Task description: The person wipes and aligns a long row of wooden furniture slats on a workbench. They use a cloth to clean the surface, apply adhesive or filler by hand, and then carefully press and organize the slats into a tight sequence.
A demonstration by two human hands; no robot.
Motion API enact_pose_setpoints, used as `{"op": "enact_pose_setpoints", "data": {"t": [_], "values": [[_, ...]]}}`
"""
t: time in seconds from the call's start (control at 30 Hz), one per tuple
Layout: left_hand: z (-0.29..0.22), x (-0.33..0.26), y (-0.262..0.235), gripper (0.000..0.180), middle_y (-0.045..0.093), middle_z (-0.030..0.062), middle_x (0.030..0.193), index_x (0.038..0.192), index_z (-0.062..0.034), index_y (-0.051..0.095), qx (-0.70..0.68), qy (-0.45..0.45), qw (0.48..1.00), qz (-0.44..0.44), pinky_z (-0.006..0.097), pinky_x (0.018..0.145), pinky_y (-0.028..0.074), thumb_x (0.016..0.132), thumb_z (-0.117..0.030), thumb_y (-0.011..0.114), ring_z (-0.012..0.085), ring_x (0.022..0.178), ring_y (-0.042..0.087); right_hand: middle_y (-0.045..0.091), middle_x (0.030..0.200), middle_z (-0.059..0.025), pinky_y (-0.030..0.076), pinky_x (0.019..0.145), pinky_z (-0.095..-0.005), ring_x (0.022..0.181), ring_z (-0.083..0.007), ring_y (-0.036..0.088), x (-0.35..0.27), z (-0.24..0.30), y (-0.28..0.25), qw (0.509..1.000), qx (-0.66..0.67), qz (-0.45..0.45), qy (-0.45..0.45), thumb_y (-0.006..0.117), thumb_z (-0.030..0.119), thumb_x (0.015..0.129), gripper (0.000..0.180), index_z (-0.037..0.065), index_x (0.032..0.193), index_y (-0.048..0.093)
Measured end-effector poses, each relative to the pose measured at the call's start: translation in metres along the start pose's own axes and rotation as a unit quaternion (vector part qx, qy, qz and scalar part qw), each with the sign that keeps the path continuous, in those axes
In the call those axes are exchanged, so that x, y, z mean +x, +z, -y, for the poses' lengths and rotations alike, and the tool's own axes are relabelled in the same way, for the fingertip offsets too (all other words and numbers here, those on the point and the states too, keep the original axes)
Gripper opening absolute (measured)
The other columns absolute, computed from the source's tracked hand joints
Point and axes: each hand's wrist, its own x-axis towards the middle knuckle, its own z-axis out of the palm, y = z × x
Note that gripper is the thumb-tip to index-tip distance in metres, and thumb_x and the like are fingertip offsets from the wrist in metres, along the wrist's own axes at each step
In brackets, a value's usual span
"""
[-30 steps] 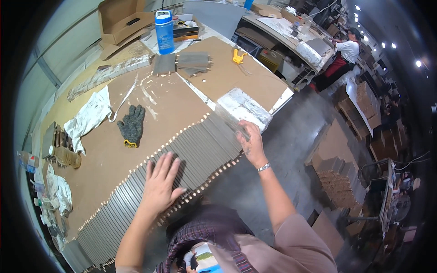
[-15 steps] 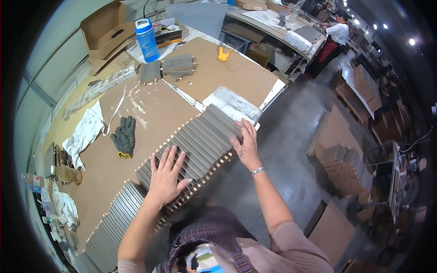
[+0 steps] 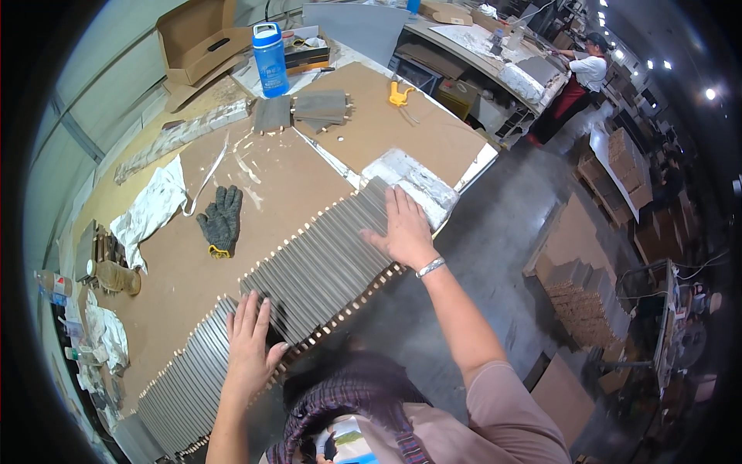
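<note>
A long row of grey slats [image 3: 321, 259], packed side by side with pale dowel ends showing along both edges, runs diagonally over the table. A second row of like slats [image 3: 185, 387] continues it toward the lower left. My left hand [image 3: 249, 344] rests where the two rows meet, its fingers stretched and its thumb apart. Toward the far right end of the longer row, my right hand [image 3: 406, 232] lies on the slats with fingers spread. Both hands are open and grip nothing. A dark grey knit glove [image 3: 221, 220] lies beyond the row.
Farther back are a blue bottle [image 3: 270, 62], loose grey boards [image 3: 319, 107], a yellow-handled tool [image 3: 399, 94] and an open cardboard box [image 3: 197, 46]. A white block [image 3: 413, 185] sits beside the row's far end. A person [image 3: 583, 81] works at another table.
My left hand has slid left and down along the slats to the junction of the rows. My right hand has shifted inward from the row's edge. The whole view has turned slightly.
</note>
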Motion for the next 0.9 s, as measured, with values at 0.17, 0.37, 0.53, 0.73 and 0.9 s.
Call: {"op": "enact_pose_setpoints", "data": {"t": [0.17, 0.37, 0.53, 0.73, 0.9], "values": [[-0.02, 0.061, -0.001, 0.077, 0.028, 0.0203, 0.161, 0.151, -0.0049, 0.039, -0.059, 0.078, 0.995, -0.007, 0.05, 0.121, 0.023, 0.083, -0.019, 0.072, 0.0404, 0.148, 0.027, 0.041, 0.151, -0.0247, 0.032, 0.114, -0.0478, 0.134, -0.0394, 0.043, -0.006, 0.003, 0.0, 0.999, -0.035, -0.035, -0.003, 0.063, 0.064, 0.085, 0.096, -0.005, 0.148, 0.039], [-0.032, 0.194, 0.02, 0.063, 0.043, 0.0245, 0.151, 0.147, -0.0022, 0.044, -0.129, 0.135, 0.982, 0.0, 0.043, 0.115, 0.035, 0.093, -0.026, 0.066, 0.0391, 0.14, 0.042, 0.058, 0.122, -0.0213, 0.047, 0.094, -0.045, 0.108, -0.0342, 0.057, -0.035, -0.014, -0.006, 0.942, 0.17, -0.247, 0.152, 0.074, 0.028, 0.087, 0.047, -0.001, 0.121, 0.059], [-0.037, 0.289, 0.06, 0.057, 0.055, 0.0265, 0.139, 0.142, 0.0005, 0.05, -0.211, 0.142, 0.967, 0.012, 0.043, 0.11, 0.041, 0.095, -0.03, 0.064, 0.0418, 0.131, 0.051, 0.058, 0.11, -0.0172, 0.051, 0.083, -0.04, 0.09, -0.0271, 0.061, -0.072, -0.021, 0.045, 0.847, 0.353, -0.267, 0.294, 0.07, 0.021, 0.091, 0.034, -0.002, 0.112, 0.054], [-0.066, 0.333, 0.082, 0.062, 0.062, 0.0277, 0.129, 0.147, -0.0092, 0.048, -0.225, 0.062, 0.966, 0.115, 0.042, 0.105, 0.045, 0.097, -0.044, 0.06, 0.0395, 0.121, 0.06, 0.063, 0.116, -0.0238, 0.049, 0.091, -0.043, 0.103, -0.037, 0.063, -0.053, 0.008, 0.063, 0.789, 0.401, -0.319, 0.339, 0.059, 0.033, 0.1, 0.051, -0.001, 0.133, 0.043], [-0.05, 0.333, 0.089, 0.061, 0.068, 0.025, 0.119, 0.149, -0.0133, 0.046, -0.259, 0.075, 0.953, 0.14, 0.039, 0.096, 0.05, 0.098, -0.044, 0.058, 0.0341, 0.111, 0.066, 0.062, 0.112, -0.027, 0.048, 0.086, -0.0484, 0.101, -0.0447, 0.061, -0.049, 0.018, 0.061, 0.802, 0.376, -0.321, 0.335, 0.056, 0.031, 0.101, 0.043, -0.001, 0.127, 0.044]]}}
